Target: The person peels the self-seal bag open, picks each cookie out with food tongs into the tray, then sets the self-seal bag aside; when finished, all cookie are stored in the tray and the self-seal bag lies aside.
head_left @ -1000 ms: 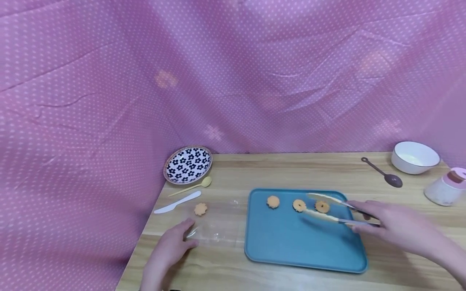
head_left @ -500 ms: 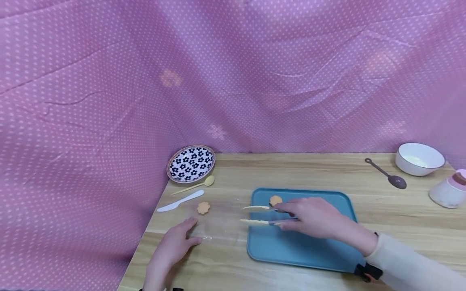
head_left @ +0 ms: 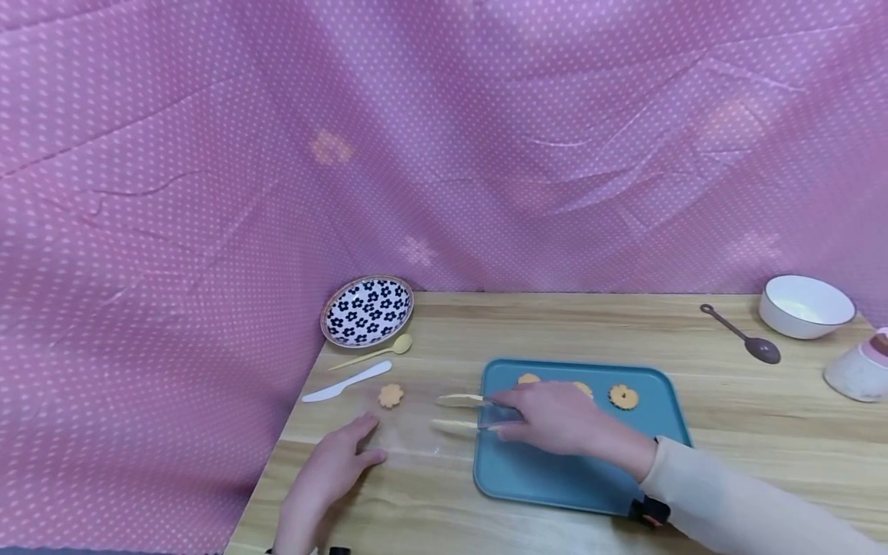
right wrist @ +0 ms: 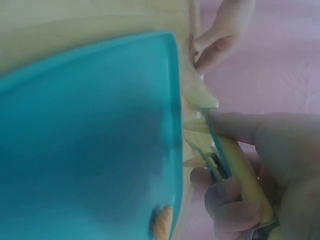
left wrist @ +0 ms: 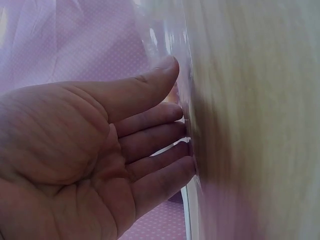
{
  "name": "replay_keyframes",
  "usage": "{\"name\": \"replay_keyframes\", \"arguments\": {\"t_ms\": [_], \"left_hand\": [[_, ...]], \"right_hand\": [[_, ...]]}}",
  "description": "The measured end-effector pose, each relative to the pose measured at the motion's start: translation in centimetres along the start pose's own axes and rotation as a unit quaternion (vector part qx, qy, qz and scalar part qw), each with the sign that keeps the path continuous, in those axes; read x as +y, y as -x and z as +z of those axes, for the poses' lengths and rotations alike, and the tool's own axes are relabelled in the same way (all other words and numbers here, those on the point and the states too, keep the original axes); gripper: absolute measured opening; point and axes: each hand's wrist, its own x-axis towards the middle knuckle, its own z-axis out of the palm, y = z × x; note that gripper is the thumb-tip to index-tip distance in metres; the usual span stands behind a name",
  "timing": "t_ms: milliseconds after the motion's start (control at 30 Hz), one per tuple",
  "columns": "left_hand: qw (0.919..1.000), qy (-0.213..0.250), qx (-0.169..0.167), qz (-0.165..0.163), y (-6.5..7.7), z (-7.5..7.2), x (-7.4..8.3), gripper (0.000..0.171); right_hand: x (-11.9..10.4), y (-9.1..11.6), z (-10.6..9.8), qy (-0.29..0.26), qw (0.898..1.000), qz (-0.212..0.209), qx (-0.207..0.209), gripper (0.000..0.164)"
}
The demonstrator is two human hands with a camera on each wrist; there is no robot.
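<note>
My right hand (head_left: 555, 420) grips a pair of tongs (head_left: 461, 401) with cream-coloured ends, reaching past the left rim of the blue tray (head_left: 555, 489). Their two arms are spread, with nothing between them. Under the tips lies a sheet or bag of clear plastic (head_left: 433, 447). My left hand (head_left: 329, 466) rests at its left edge, fingers and thumb extended; the left wrist view shows the fingertips (left wrist: 187, 167) against the plastic. A flower-shaped cookie (head_left: 391, 395) sits just beyond that hand. On the tray is another cookie (head_left: 623, 397); my right hand partly hides two more.
At the back left stand a flower-patterned dish (head_left: 368, 312), a yellow spoon (head_left: 378, 353) and a white knife (head_left: 347, 382). To the right are a brown spoon (head_left: 761, 350), a white bowl (head_left: 806, 308) and a white jar (head_left: 856, 374) with a pink top. Pink dotted cloth (head_left: 486, 193) hangs behind.
My right hand has carried the tongs left across the tray, from over the right-hand cookies to above the plastic. The left hand has stayed at the plastic's edge.
</note>
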Motion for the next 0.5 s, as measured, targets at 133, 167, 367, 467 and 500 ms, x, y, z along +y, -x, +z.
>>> {"name": "replay_keyframes", "arguments": {"t_ms": [133, 167, 367, 467, 500], "left_hand": [[1.0, 0.003, -0.002, 0.0, 0.2, 0.0, 0.0, 0.061], [1.0, 0.004, -0.002, 0.0, 0.3, 0.0, 0.0, 0.061], [1.0, -0.001, -0.001, -0.001, 0.2, 0.0, -0.3, 0.062], [1.0, 0.001, -0.001, -0.001, 0.0, -0.1, -0.5, 0.063], [1.0, 0.002, -0.002, 0.0, -0.1, -0.1, -0.5, 0.064]], "right_hand": [[-0.9, -1.0, 0.5, 0.017, 1.0, -0.011, 0.012, 0.052], [-1.1, -1.2, 0.6, 0.019, 1.0, -0.013, 0.014, 0.053], [-2.2, -2.8, 1.5, 0.023, 0.999, -0.016, 0.026, 0.054], [-2.7, -3.5, 1.8, 0.02, 1.0, -0.005, 0.021, 0.054], [-2.9, -3.7, 1.9, 0.021, 1.0, -0.002, 0.02, 0.054]]}}
